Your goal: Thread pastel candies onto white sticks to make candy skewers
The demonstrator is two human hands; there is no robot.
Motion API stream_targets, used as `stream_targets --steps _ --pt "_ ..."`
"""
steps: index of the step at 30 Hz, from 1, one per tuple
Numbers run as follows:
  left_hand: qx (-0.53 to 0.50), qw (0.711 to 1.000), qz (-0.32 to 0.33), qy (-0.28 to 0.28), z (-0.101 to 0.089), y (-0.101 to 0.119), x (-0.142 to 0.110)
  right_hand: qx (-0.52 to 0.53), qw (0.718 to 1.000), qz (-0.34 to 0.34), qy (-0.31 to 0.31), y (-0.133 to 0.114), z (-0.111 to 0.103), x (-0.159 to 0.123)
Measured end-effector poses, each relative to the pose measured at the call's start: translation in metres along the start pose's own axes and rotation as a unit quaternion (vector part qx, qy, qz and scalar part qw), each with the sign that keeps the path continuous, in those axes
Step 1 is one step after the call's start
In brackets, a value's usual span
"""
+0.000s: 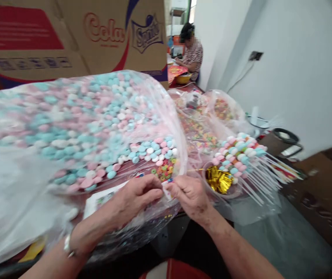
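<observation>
My right hand (192, 197) is closed, its thumb and bent fingers pinching a small white printed piece (168, 190), perhaps a wrapper. Close by on the left, my left hand (139, 195) has curled fingers, with the thumb and fingertips at the edge of that piece; what lies between them is hidden. Just beyond the hands are colourful ring-shaped candies (165, 170). Pink, blue and white marshmallow-like candies (151, 149) spill from a large clear plastic bag (96, 104). Beneath my left forearm lies a white printed sheet (92, 203), partly covered.
At right, candy skewers with white sticks (253, 190) lie beside gold foil ties (220, 180). More bagged ring candies (224, 108) are behind them. A cardboard box (108, 54) stands at the back left, another box (323, 197) at right. A person (193, 54) sits farther back.
</observation>
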State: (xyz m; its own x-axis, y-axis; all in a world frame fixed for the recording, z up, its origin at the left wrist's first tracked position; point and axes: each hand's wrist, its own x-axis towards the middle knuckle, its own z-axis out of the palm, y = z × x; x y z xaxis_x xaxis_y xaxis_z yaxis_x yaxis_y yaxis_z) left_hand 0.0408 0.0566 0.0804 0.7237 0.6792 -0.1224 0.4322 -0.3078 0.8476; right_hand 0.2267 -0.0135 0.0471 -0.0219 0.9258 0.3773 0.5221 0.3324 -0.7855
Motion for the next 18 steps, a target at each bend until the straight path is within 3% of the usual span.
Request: stream_targets --steps 7,9,11,12,14,18 --pt "-0.116 0.992 -0.044 -0.005 0.015 0.015 0.017 -0.101 0.989 -0.088 0.065 -0.002 -0.019 -0.003" --pt "-0.114 0.992 -0.059 0.011 0.020 0.020 0.021 -0.116 0.984 -0.084 0.106 -0.001 -0.039 -0.010" --pt "-0.103 0.991 -0.076 0.024 0.023 0.020 0.024 -0.151 0.969 -0.050 0.188 0.004 -0.069 -0.020" --pt "-0.101 0.991 -0.080 0.029 0.024 0.019 0.026 -0.199 0.948 -0.034 0.247 0.009 -0.088 -0.025" --pt "-0.103 0.991 -0.078 0.031 0.024 0.014 0.029 -0.352 0.885 -0.009 0.306 0.023 -0.126 -0.035" --pt "-0.106 0.991 -0.072 0.034 0.023 0.007 0.031 -0.594 0.779 0.077 0.187 0.055 -0.176 -0.050"
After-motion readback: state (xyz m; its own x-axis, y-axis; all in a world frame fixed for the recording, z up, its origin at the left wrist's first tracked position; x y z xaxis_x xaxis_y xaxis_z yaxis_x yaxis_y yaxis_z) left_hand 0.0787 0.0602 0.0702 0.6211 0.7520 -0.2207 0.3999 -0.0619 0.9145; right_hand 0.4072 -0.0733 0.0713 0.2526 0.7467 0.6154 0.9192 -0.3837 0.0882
